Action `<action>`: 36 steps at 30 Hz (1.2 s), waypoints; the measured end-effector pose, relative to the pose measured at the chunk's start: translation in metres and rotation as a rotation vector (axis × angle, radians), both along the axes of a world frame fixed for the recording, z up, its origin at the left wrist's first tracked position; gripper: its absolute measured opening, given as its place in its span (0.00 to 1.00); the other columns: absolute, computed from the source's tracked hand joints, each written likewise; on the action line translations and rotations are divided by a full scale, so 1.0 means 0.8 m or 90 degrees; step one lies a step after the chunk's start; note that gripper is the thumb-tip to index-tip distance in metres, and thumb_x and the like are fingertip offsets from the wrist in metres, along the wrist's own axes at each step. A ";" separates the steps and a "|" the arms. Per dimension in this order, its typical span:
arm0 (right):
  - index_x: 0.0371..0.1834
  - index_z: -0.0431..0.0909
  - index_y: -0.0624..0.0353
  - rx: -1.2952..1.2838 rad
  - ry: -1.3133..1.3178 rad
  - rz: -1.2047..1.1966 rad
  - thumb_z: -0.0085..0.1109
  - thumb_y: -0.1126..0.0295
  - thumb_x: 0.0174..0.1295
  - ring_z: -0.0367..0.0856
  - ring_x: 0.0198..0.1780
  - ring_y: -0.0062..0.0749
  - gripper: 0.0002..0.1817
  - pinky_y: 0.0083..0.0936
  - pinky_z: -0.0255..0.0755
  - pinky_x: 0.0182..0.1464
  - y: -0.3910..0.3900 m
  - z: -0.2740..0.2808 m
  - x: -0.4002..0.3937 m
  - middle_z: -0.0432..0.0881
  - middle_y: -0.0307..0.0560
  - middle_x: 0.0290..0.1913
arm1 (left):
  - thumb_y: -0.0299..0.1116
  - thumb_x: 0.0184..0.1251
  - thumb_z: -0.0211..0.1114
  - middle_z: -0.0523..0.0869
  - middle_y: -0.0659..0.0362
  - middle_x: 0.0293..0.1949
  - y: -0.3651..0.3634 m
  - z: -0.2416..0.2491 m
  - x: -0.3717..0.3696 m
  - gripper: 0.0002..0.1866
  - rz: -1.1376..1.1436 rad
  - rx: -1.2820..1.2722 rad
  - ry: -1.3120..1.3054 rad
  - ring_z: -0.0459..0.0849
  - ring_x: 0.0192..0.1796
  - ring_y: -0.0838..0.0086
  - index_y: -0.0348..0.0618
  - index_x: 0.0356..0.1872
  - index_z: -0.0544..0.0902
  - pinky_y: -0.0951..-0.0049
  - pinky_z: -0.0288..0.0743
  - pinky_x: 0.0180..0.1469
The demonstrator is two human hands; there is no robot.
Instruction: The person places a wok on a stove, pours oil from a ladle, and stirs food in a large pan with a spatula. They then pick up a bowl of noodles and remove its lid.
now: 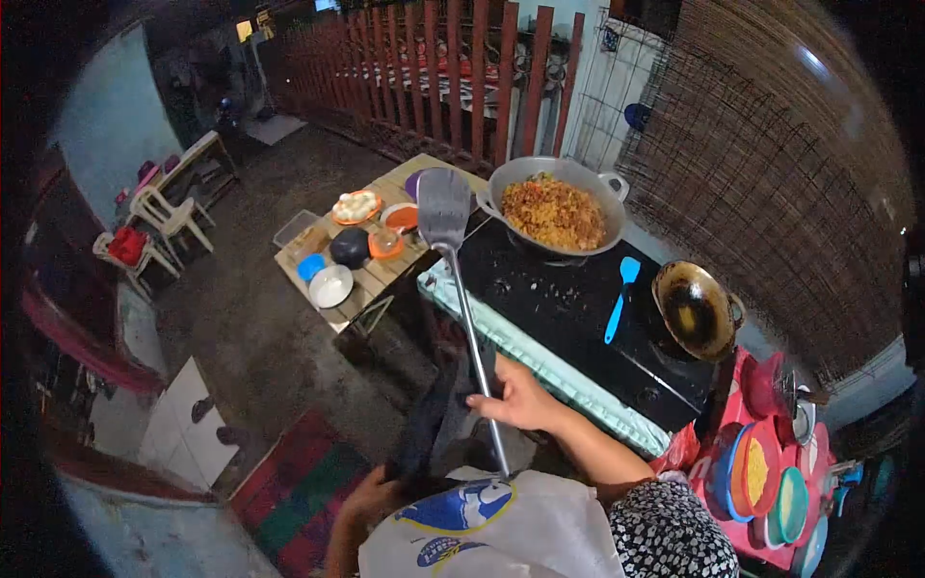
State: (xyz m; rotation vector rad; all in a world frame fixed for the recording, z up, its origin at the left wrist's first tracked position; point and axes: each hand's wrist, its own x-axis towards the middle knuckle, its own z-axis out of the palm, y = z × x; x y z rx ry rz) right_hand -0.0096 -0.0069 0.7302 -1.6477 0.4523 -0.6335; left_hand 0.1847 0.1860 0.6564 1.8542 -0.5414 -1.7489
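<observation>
My right hand [520,400] is closed around the long metal handle of a wok spatula [445,207], which stands nearly upright with its broad blade at the top. A dark cloth [429,424] hangs between my hands, behind the handle. Low down in shadow, my left hand [371,496] grips the cloth's lower edge, its fingers only partly visible. On the black stove [511,275], a large two-handled pan [496,183] holds fried rice [554,212]. A blue silicone spatula [620,299] lies on the stovetop beside a small oily wok [696,313].
A low wooden table [385,279] bears a plate of eggs [356,207], a white bowl [331,286] and several other dishes. Colourful basins [790,506] crowd the pink-covered table at right. Plastic chairs [169,217] stand at left, and a slatted fence [434,77] at the back.
</observation>
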 end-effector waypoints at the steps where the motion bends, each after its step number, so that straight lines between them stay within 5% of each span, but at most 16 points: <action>1: 0.41 0.65 0.61 -0.011 -0.019 -0.016 0.53 0.78 0.47 0.65 0.32 0.15 0.16 0.17 0.64 0.34 -0.013 -0.005 0.002 0.68 0.35 0.28 | 0.25 0.56 0.49 0.73 0.56 0.46 -0.018 -0.005 0.017 0.19 0.077 -0.001 0.115 0.72 0.45 0.71 0.37 0.50 0.66 0.72 0.65 0.49; 4: 0.40 0.65 0.64 0.165 0.038 -0.088 0.51 0.77 0.47 0.72 0.21 0.20 0.15 0.19 0.67 0.23 -0.051 -0.019 0.011 0.71 0.39 0.21 | 0.18 0.53 0.43 0.71 0.53 0.49 -0.088 0.027 0.022 0.21 -0.035 -0.077 0.135 0.70 0.50 0.68 0.37 0.52 0.65 0.71 0.63 0.52; 7: 0.39 0.64 0.66 0.033 0.258 -0.106 0.50 0.74 0.47 0.75 0.17 0.27 0.15 0.23 0.69 0.22 -0.112 -0.038 0.011 0.74 0.46 0.19 | 0.18 0.53 0.41 0.70 0.54 0.50 -0.131 0.025 0.045 0.22 0.009 -0.117 0.035 0.67 0.53 0.69 0.36 0.53 0.64 0.71 0.59 0.54; 10: 0.43 0.64 0.65 0.066 0.364 -0.010 0.51 0.73 0.48 0.76 0.20 0.22 0.18 0.18 0.68 0.23 -0.144 0.009 0.010 0.76 0.46 0.19 | 0.20 0.50 0.39 0.69 0.53 0.51 -0.142 -0.083 0.152 0.24 0.104 -0.229 0.012 0.65 0.53 0.68 0.34 0.53 0.64 0.72 0.56 0.56; 11: 0.44 0.64 0.65 0.011 0.355 -0.028 0.52 0.73 0.47 0.76 0.20 0.23 0.19 0.18 0.68 0.23 -0.151 0.019 0.010 0.77 0.47 0.20 | 0.23 0.50 0.41 0.71 0.52 0.48 -0.169 -0.011 0.135 0.23 0.090 -0.250 -0.079 0.67 0.52 0.68 0.35 0.52 0.64 0.71 0.59 0.54; 15: 0.46 0.62 0.65 -0.090 0.249 -0.092 0.52 0.74 0.47 0.75 0.20 0.21 0.21 0.18 0.68 0.24 -0.196 0.033 0.001 0.77 0.46 0.20 | 0.26 0.52 0.41 0.74 0.51 0.42 -0.215 0.025 0.197 0.22 0.083 -0.119 -0.212 0.71 0.48 0.67 0.34 0.51 0.65 0.69 0.64 0.48; 20: 0.49 0.62 0.58 0.007 -0.064 -0.361 0.47 0.74 0.55 0.71 0.28 0.17 0.17 0.17 0.69 0.28 -0.221 0.064 -0.013 0.74 0.41 0.34 | 0.28 0.52 0.44 0.71 0.52 0.44 -0.251 -0.070 0.263 0.20 0.196 -0.284 -0.182 0.71 0.44 0.67 0.35 0.49 0.66 0.70 0.66 0.45; 21: 0.49 0.62 0.59 -0.013 -0.008 -0.455 0.46 0.72 0.56 0.72 0.28 0.19 0.16 0.17 0.68 0.29 -0.229 0.080 -0.013 0.73 0.40 0.34 | 0.28 0.51 0.45 0.70 0.54 0.43 -0.295 0.018 0.205 0.20 0.146 -0.264 -0.105 0.70 0.42 0.68 0.36 0.49 0.66 0.71 0.66 0.43; 22: 0.49 0.62 0.60 -0.035 0.048 -0.547 0.45 0.71 0.58 0.72 0.28 0.20 0.16 0.18 0.68 0.29 -0.239 0.094 -0.014 0.73 0.39 0.33 | 0.28 0.50 0.46 0.69 0.55 0.41 -0.306 -0.007 0.214 0.20 -0.079 -0.408 -0.300 0.70 0.40 0.69 0.36 0.48 0.66 0.73 0.65 0.43; 23: 0.48 0.64 0.59 -0.123 0.134 -0.600 0.45 0.71 0.58 0.72 0.29 0.22 0.15 0.19 0.67 0.30 -0.249 0.104 -0.017 0.74 0.41 0.33 | 0.28 0.48 0.48 0.69 0.55 0.40 -0.323 -0.057 0.239 0.21 0.031 -0.339 -0.149 0.70 0.40 0.69 0.35 0.47 0.66 0.72 0.65 0.43; 24: 0.47 0.66 0.58 -0.214 0.222 -0.649 0.44 0.71 0.58 0.73 0.29 0.24 0.13 0.20 0.67 0.31 -0.260 0.113 -0.023 0.75 0.43 0.33 | 0.29 0.48 0.49 0.70 0.52 0.42 -0.354 -0.017 0.223 0.20 -0.094 -0.360 -0.197 0.70 0.42 0.69 0.35 0.47 0.67 0.73 0.64 0.45; 26: 0.43 0.71 0.55 -0.352 0.386 -0.678 0.46 0.70 0.56 0.76 0.32 0.32 0.12 0.25 0.68 0.33 -0.286 0.108 -0.053 0.77 0.49 0.35 | 0.30 0.48 0.48 0.70 0.49 0.43 -0.396 0.015 0.180 0.19 0.053 -0.247 -0.093 0.71 0.43 0.69 0.35 0.44 0.69 0.74 0.63 0.48; 28: 0.42 0.73 0.52 -0.459 0.684 -0.661 0.49 0.71 0.52 0.76 0.36 0.41 0.12 0.31 0.69 0.35 -0.289 0.134 -0.071 0.76 0.53 0.37 | 0.30 0.48 0.49 0.72 0.49 0.43 -0.442 -0.022 0.196 0.19 -0.663 -0.321 -0.531 0.71 0.44 0.69 0.34 0.44 0.69 0.75 0.62 0.50; 30: 0.39 0.74 0.51 -0.552 0.877 -0.645 0.50 0.70 0.49 0.76 0.35 0.42 0.12 0.33 0.70 0.35 -0.300 0.136 -0.102 0.77 0.50 0.34 | 0.29 0.47 0.51 0.72 0.52 0.42 -0.456 -0.038 0.163 0.22 -0.530 -0.599 -0.677 0.71 0.43 0.69 0.37 0.48 0.66 0.75 0.61 0.50; 32: 0.36 0.76 0.49 -0.589 1.023 -0.630 0.48 0.68 0.49 0.77 0.33 0.38 0.11 0.31 0.71 0.33 -0.321 0.140 -0.129 0.77 0.48 0.32 | 0.30 0.46 0.54 0.70 0.55 0.43 -0.494 0.045 0.091 0.26 0.028 -0.333 0.127 0.70 0.44 0.71 0.42 0.51 0.62 0.73 0.60 0.50; 36: 0.31 0.78 0.49 -0.589 1.219 -0.543 0.46 0.67 0.49 0.78 0.33 0.35 0.10 0.28 0.71 0.31 -0.387 0.144 -0.137 0.78 0.45 0.33 | 0.46 0.53 0.53 0.63 0.59 0.54 -0.559 0.039 0.022 0.31 0.133 -0.284 0.364 0.61 0.56 0.67 0.49 0.57 0.54 0.58 0.43 0.59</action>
